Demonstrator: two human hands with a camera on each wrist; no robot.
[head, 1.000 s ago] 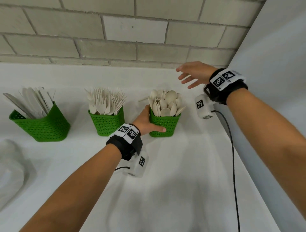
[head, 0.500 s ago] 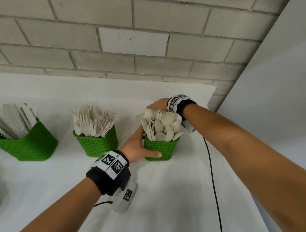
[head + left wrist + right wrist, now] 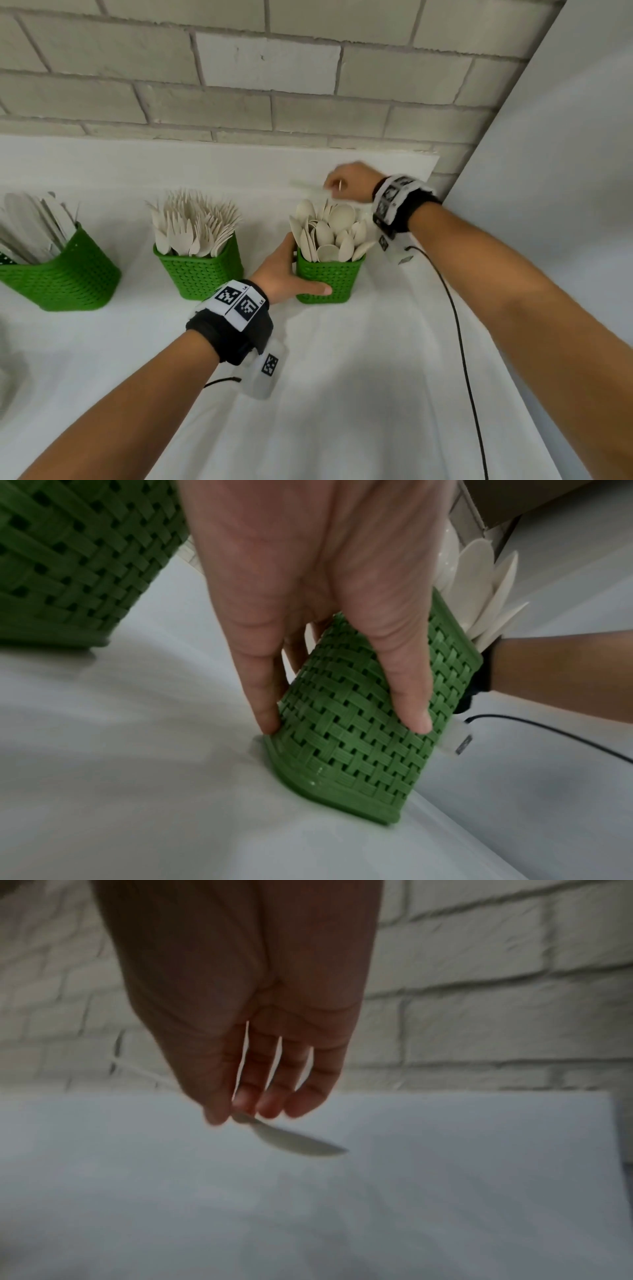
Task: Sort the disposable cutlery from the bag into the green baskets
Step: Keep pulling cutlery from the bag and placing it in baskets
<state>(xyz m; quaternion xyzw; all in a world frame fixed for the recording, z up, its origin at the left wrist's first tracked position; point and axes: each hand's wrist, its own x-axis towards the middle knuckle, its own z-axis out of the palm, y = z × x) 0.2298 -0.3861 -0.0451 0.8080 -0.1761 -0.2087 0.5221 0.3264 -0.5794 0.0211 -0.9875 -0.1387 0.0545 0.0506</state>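
Three green baskets stand in a row on the white table. The right basket (image 3: 329, 278) (image 3: 359, 723) is full of white spoons (image 3: 329, 231). My left hand (image 3: 284, 270) (image 3: 325, 615) grips this basket, thumb across its front and fingers on its left side. Behind the basket, my right hand (image 3: 346, 183) (image 3: 253, 1112) pinches a single white spoon (image 3: 294, 1142) by its neck just above the table; its handle (image 3: 305, 185) sticks out to the left. The middle basket (image 3: 198, 270) holds forks and the left basket (image 3: 65, 274) holds knives.
A brick wall (image 3: 239, 85) runs along the back of the table and a pale panel (image 3: 565, 171) closes off the right side. A black cable (image 3: 462, 342) trails from my right wrist across the table. The edge of a clear bag (image 3: 5, 359) shows at far left.
My right hand came down behind the spoon basket, pinched a loose spoon off the table and lifted it slightly. My left hand kept its grip on the basket.
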